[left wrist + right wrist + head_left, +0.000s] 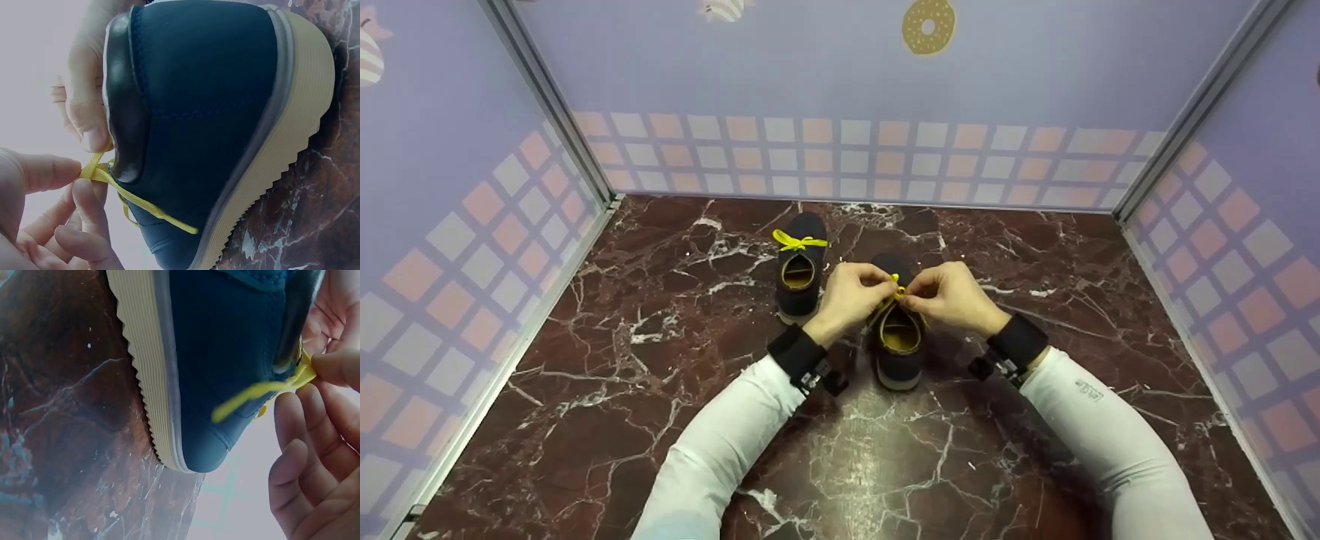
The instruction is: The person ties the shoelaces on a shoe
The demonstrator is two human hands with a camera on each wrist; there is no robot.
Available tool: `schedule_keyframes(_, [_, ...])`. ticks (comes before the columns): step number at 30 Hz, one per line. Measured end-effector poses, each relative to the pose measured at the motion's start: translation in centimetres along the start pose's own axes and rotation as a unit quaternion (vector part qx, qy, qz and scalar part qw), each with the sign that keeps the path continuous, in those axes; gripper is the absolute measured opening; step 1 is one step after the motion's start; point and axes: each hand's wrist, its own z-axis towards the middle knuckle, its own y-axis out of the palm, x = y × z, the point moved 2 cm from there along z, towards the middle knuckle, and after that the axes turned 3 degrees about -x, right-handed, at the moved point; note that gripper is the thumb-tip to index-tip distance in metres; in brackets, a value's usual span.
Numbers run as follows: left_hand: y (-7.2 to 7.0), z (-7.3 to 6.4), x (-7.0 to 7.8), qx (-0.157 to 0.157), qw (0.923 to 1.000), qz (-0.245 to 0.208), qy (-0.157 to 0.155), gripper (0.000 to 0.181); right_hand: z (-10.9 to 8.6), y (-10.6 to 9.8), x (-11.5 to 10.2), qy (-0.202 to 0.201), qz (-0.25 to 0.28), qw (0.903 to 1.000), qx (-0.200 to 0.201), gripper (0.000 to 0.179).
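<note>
A dark shoe (899, 369) with a yellow lining stands between both hands, toe pointing away. My left hand (851, 295) pinches its yellow shoelace (97, 172) between thumb and finger, above the tongue. From the other side my right hand (952, 295) also pinches the lace, thumb against fingertip. A loose lace end hangs down each flank of the shoe in the wrist views. Left of this pair of hands stands a second dark shoe (797, 300), its yellow lace bow (797, 241) tied across the top.
Both shoes stand on a dark red marbled floor (675, 420). Lilac panels enclose it: a back wall (840, 82), a left wall (442, 247) and a right wall (1245, 247), with pink and white checks. Metal strips run along the corners.
</note>
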Motion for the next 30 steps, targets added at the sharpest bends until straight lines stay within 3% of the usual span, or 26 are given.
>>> schedule_keyframes(7, [0.2, 0.0, -0.2, -0.011, 0.9980, -0.061, -0.011, 0.014, 0.1, -0.1, 0.3, 0.027, 0.015, 0.9995, -0.001, 0.005])
schedule_keyframes(12, [0.3, -0.1, -0.2, -0.019, 0.9968, -0.077, -0.010, 0.014, 0.4, 0.1, 0.6, 0.033, 0.014, 0.9993, 0.001, 0.005])
schedule_keyframes(18, [0.1, -0.1, -0.3, -0.021, 0.9981, -0.058, 0.001, 0.014, 0.6, 0.3, 0.6, 0.024, 0.006, 0.9996, 0.012, 0.007])
schedule_keyframes(25, [-0.1, 0.1, -0.1, -0.022, 0.9991, 0.010, 0.035, 0.013, 1.1, 0.5, 0.6, -0.024, 0.017, 0.9996, 0.001, 0.037])
schedule_keyframes(30, [-0.2, 0.0, 0.3, -0.028, 0.9973, 0.038, 0.056, 0.013, 1.1, 0.9, 0.5, -0.048, 0.045, 0.9978, 0.004, 0.042])
